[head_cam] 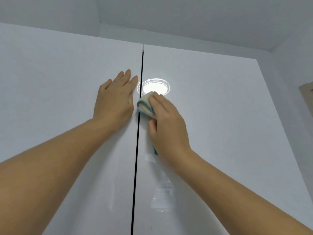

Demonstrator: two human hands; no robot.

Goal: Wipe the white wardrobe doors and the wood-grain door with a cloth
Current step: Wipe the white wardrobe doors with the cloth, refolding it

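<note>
Two glossy white wardrobe doors fill the view, the left door (59, 85) and the right door (220, 116), split by a dark vertical gap (138, 133). My left hand (115, 100) lies flat with straight fingers on the left door, right beside the gap. My right hand (166, 122) grips a bunched cream cloth with a teal edge (145, 106) and presses it against the right door next to the gap. A teal corner of the cloth hangs below the palm. No wood-grain door is in view.
A round ceiling lamp is mirrored in the right door (155, 87) just above the cloth. The white ceiling (169, 17) meets the wardrobe top. A beige frame edge (306, 92) shows on the wall at far right.
</note>
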